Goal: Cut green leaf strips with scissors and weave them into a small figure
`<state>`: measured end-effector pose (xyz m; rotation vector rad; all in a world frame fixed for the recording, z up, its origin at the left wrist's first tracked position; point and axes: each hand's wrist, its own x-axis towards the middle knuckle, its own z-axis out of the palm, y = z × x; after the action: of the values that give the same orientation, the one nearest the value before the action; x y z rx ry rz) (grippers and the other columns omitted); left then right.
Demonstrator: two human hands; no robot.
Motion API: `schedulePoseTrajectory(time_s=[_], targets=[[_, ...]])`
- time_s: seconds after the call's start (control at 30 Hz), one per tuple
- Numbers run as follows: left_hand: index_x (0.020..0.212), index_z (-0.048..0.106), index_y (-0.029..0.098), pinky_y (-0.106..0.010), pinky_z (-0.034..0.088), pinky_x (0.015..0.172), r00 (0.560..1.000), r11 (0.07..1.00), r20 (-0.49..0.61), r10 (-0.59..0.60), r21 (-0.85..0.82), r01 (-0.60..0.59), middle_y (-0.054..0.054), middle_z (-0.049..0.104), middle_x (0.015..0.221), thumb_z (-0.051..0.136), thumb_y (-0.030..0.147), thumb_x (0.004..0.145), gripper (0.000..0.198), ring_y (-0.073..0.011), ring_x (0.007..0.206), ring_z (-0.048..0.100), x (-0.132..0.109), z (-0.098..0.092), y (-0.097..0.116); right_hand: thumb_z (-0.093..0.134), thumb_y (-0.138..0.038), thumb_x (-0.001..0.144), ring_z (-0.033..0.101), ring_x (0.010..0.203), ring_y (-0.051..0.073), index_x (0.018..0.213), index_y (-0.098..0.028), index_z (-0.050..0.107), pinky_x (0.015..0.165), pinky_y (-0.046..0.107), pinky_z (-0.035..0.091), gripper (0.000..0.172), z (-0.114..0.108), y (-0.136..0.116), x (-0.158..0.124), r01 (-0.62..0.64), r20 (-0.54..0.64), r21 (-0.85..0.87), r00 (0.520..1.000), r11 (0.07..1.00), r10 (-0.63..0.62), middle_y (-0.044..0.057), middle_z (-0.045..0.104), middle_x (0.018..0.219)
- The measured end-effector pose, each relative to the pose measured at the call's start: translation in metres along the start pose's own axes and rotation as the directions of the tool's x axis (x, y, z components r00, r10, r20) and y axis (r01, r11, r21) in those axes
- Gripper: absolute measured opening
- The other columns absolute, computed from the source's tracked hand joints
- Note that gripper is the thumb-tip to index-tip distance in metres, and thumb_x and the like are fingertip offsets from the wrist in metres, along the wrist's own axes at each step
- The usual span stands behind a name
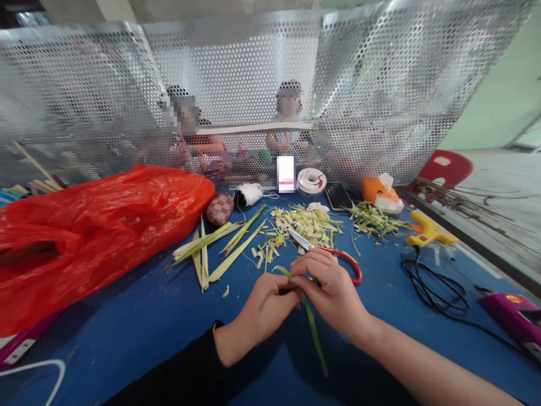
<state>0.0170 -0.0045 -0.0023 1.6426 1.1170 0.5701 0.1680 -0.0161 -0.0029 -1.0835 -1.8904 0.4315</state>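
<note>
My left hand (266, 301) and my right hand (332, 290) meet over the front middle of the table, fingers pinched together on a narrow green leaf strip (313, 332). Its long end hangs down between them, and a short tip shows above the left fingers. Where they pinch it, the strip is hidden. Right behind my right hand are red-handled scissors (353, 265), blades toward the far left; whether the hand touches them I cannot tell. Beyond the blades lies a heap of pale leaf cuttings (304, 223). Several long pale-green leaves (236, 251) lie to the left.
A red plastic bag (105, 225) covers the left side. At the back are white thread (251, 194), a ribbon spool (311, 181), a dark phone (338, 196) and a tissue pack (382, 194). A yellow glue gun (431, 231) with a black cord (435, 296) lies right.
</note>
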Motion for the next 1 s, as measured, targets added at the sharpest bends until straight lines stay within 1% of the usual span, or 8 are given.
schedulePoseTrajectory(time_s=[0.17,0.33,0.5,0.6,0.7,0.77,0.9,1.0], targets=[[0.047,0.047,0.018,-0.026,0.027,0.054,0.998,0.998,0.029,0.047,0.039,-0.048,0.004,0.038,0.05,0.047,0.02,0.07,0.023,-0.0115,0.054,0.038,-0.002,0.0,0.004,0.05,-0.008,0.085,0.059,0.08,0.02,0.079,-0.021,0.056,0.075,0.034,0.046,0.016,0.003,-0.004,-0.006,-0.027,-0.042,0.043,0.999,0.999,0.029,0.004,0.063,0.081],[0.046,0.04,0.019,-0.027,0.02,0.05,0.992,1.0,0.126,-0.022,0.008,0.021,0.005,0.028,0.051,0.046,0.022,0.065,0.02,-0.01,0.052,0.027,-0.004,-0.002,0.007,0.049,-0.006,0.084,0.059,0.086,0.021,0.08,-0.021,0.054,0.077,0.034,0.047,0.017,0.009,-0.007,-0.011,-0.009,-0.079,0.06,0.997,0.998,0.014,0.006,0.064,0.087],[0.046,0.042,0.019,-0.027,0.02,0.048,0.988,0.996,0.139,-0.068,-0.046,0.075,0.006,0.03,0.047,0.049,0.017,0.063,0.018,-0.0092,0.048,0.028,-0.003,0.001,0.002,0.049,-0.007,0.087,0.06,0.088,0.021,0.08,-0.022,0.056,0.08,0.036,0.047,0.018,0.01,-0.008,-0.01,0.041,-0.058,0.035,0.998,0.999,-0.039,0.005,0.064,0.084],[0.05,0.053,0.017,-0.025,0.029,0.05,0.99,0.963,0.108,-0.091,-0.243,0.115,0.003,0.045,0.048,0.055,0.02,0.07,0.021,-0.01,0.049,0.039,-0.001,0.001,0.001,0.052,-0.011,0.089,0.061,0.096,0.021,0.087,-0.022,0.061,0.087,0.036,0.045,0.015,0.002,-0.007,-0.006,0.071,-0.078,0.014,0.995,0.997,-0.069,0.005,0.067,0.091],[0.068,0.067,0.014,-0.025,0.039,0.058,0.993,0.855,0.045,-0.108,-0.506,0.116,-0.001,0.061,0.062,0.06,0.04,0.081,0.03,-0.0118,0.056,0.051,0.001,-0.006,0.004,0.053,-0.017,0.091,0.059,0.099,0.021,0.092,-0.021,0.063,0.087,0.035,0.045,0.011,-0.012,-0.006,0.0,-0.002,-0.255,0.002,0.967,1.0,0.002,0.007,0.065,0.099],[0.084,0.072,0.014,-0.024,0.042,0.062,0.991,0.787,0.014,-0.135,-0.606,0.116,-0.003,0.065,0.071,0.059,0.048,0.083,0.036,-0.0122,0.061,0.056,0.002,-0.014,0.006,0.052,-0.022,0.093,0.06,0.09,0.02,0.087,-0.021,0.062,0.08,0.032,0.045,0.012,-0.02,-0.006,0.004,-0.076,-0.315,0.001,0.946,0.997,0.073,0.005,0.065,0.091],[0.095,0.074,0.013,-0.024,0.044,0.064,0.99,0.73,-0.031,-0.138,-0.679,0.081,-0.005,0.068,0.075,0.06,0.05,0.084,0.041,-0.0128,0.065,0.059,0.002,-0.025,0.009,0.051,-0.033,0.094,0.056,0.07,0.017,0.076,-0.02,0.06,0.064,0.027,0.04,0.023,-0.023,-0.004,0.009,-0.22,-0.075,-0.03,0.973,0.975,0.217,0.001,0.061,0.073],[0.094,0.075,0.013,-0.022,0.043,0.061,0.991,0.747,-0.042,-0.13,-0.661,0.07,-0.003,0.067,0.072,0.071,0.04,0.078,0.031,-0.0102,0.061,0.057,0.002,-0.024,0.011,0.053,-0.036,0.093,0.054,0.063,0.014,0.07,-0.02,0.059,0.057,0.025,0.037,0.028,-0.015,-0.003,0.008,-0.263,0.125,-0.013,0.957,0.965,0.262,-0.001,0.059,0.067]])
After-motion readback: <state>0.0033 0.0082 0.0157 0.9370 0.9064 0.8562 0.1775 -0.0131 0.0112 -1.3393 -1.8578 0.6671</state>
